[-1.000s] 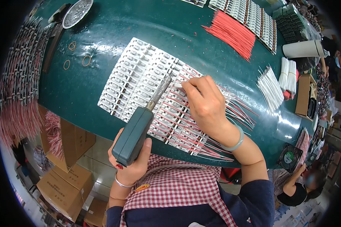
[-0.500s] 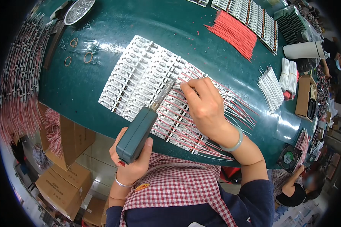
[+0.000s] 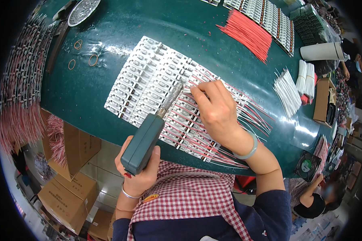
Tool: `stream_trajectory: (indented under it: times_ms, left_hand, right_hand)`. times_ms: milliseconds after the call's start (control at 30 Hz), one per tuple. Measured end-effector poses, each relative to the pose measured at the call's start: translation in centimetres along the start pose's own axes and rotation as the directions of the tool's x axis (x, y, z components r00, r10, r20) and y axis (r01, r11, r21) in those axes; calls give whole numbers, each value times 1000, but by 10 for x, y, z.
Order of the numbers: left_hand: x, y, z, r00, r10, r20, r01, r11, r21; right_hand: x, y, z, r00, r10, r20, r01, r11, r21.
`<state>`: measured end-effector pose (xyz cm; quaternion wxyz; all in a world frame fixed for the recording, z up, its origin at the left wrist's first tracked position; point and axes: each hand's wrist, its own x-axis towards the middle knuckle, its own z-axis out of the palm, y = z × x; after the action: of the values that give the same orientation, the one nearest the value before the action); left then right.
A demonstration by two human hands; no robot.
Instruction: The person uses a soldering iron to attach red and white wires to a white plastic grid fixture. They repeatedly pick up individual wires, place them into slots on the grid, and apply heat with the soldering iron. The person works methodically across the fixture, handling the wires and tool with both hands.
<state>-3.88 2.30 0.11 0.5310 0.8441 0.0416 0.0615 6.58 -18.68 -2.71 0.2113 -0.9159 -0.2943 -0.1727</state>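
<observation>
Wired strips [image 3: 22, 80] crowd the far left, then a dish [image 3: 83, 13] and rubber bands [image 3: 93, 55]. The left hand [image 3: 142, 178] is wrapped round a green tool [image 3: 142, 142], whose tip crosses the white boards [image 3: 155, 90] mid-table. The right hand [image 3: 216, 110], thumb and forefinger pinched on a lead [image 3: 187, 90] beside that tip, hides part of the boards. Farther right lie red wires [image 3: 247, 36], white wires [image 3: 287, 95], a fan [image 3: 307, 166], a cup [image 3: 319, 52] and a box [image 3: 321, 100].

The right hand's fingers [image 3: 204, 96] partly hide the pinched wires [image 3: 187, 90] and the white boards [image 3: 151, 76] beneath; just left of them, whether the green tool [image 3: 142, 141] touches is too small to tell.
</observation>
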Motion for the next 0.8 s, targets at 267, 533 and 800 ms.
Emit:
stream_trajectory:
  times_ms: [267,533,800]
  left_hand:
    - [-6,-5,-1,995,29,-94,-35,997,-62]
    - [-15,-13,-5,992,72,-102,-71,997,17]
    - [-10,-5,-6,1000,-4,-3,4,999,-49]
  right_hand:
    - [1,-2,0,999,12,-40,-12,1000,-2]
    - [-7,-12,-3,1000,-2,-9,3,1000,18]
    - [-8,-13,0,1000,-8,-7,8,1000,13]
